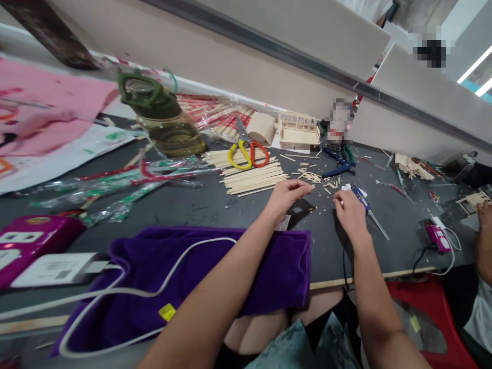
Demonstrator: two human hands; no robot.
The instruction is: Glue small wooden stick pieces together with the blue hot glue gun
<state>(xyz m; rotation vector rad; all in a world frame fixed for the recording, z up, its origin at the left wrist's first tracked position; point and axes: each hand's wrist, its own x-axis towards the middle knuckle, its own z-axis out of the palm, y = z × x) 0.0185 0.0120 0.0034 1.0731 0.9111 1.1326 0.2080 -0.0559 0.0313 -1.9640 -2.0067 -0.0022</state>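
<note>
My left hand [289,198] reaches over the dark table [215,205], its fingertips pinched together at a scatter of short cut stick pieces [310,177]. It seems to pinch one small piece. My right hand [350,211] rests on the table close to the right, fingers curled down around something small and white that I cannot make out. A blue-handled tool with a metal tip [367,207] lies along that hand's outer side. A bundle of long wooden sticks [251,177] lies just beyond my left hand, with yellow-and-red scissors [248,151] on top.
A small stick-built model [299,130] stands at the back, blue pliers [338,169] beside it. An oil bottle [163,120] lies at the left. A purple cloth [184,266] with a white cable covers the near edge. Another person's hand [484,230] is at the far right.
</note>
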